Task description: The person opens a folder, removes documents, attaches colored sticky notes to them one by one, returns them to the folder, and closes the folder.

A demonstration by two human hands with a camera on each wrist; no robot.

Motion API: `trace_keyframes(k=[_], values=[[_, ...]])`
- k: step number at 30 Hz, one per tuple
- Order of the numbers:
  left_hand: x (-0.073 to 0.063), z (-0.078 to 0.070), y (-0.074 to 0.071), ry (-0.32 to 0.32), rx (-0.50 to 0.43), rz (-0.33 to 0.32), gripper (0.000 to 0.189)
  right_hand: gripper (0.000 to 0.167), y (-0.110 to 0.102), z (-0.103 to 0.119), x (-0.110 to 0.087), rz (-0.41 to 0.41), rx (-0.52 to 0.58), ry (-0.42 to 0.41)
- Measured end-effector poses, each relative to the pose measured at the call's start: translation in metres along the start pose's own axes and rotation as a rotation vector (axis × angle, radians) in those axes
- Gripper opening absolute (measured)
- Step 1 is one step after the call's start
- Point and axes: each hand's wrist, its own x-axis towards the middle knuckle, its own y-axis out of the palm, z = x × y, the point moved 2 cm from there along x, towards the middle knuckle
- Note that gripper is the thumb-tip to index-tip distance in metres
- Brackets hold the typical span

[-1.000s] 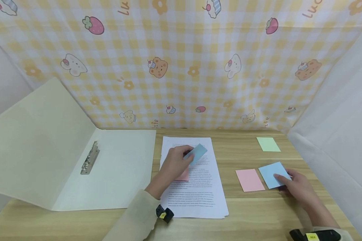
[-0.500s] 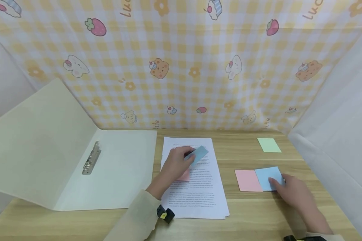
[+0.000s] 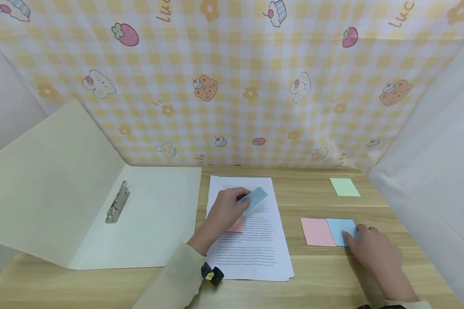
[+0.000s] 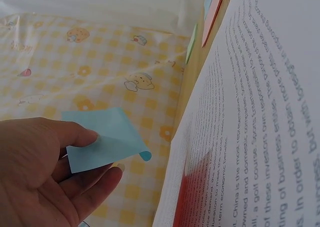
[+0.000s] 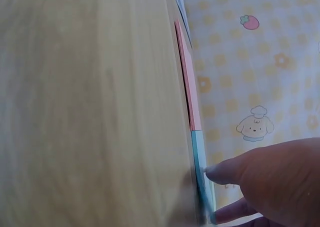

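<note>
My left hand pinches a single blue sticky note between thumb and fingers above the printed sheets. In the left wrist view, the note has a curled corner. A pink sticky note lies on the top sheet, partly hidden by that hand. At the right, my right hand holds a blue sticky note pad at its right side, thumb on top and fingers at the edge. The pad lies on the table against a pink pad; the right wrist view shows them end to end.
An open folder with a metal clip lies at the left, its cover raised. A green sticky note pad lies at the back right. Behind the wooden table hangs a checked cloth.
My right hand has moved the blue pad left and down, from tilted to flat and aligned beside the pink pad. The left hand stays in place with its blue note.
</note>
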Motion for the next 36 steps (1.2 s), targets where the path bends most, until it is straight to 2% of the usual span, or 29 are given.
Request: trace_keyframes(k=[5,9,13,15,19,24,28,32,36], values=[[-0.001,0.000,0.000,-0.004,0.009,0.000,0.022,0.068,0.001,0.001,0.000,0.008,-0.017,0.012],[0.000,0.000,0.002,-0.005,0.016,0.002,0.022,0.068,-0.002,0.004,-0.001,-0.045,0.009,0.009],[0.000,-0.001,0.004,0.005,0.038,0.007,0.022,0.056,-0.012,0.021,0.000,-0.143,0.138,-0.050],[-0.001,-0.003,0.004,0.013,0.050,0.002,0.021,0.050,-0.016,0.036,0.001,-0.139,0.246,-0.096],[-0.003,-0.006,0.004,0.062,0.109,-0.019,0.019,0.047,-0.021,0.074,0.008,-0.024,0.515,-0.136],[-0.006,-0.012,0.007,0.180,0.209,-0.036,0.016,0.059,-0.018,0.117,0.017,0.136,0.817,-0.094],[-0.009,-0.015,0.011,0.270,0.313,-0.057,0.017,0.061,-0.011,0.146,0.025,0.220,0.954,-0.056],[-0.011,-0.016,0.015,0.353,0.404,-0.087,0.018,0.056,-0.002,0.162,0.033,0.279,1.071,-0.048],[-0.012,-0.018,0.017,0.413,0.428,-0.100,0.018,0.046,0.006,0.170,0.040,0.288,1.147,-0.034]])
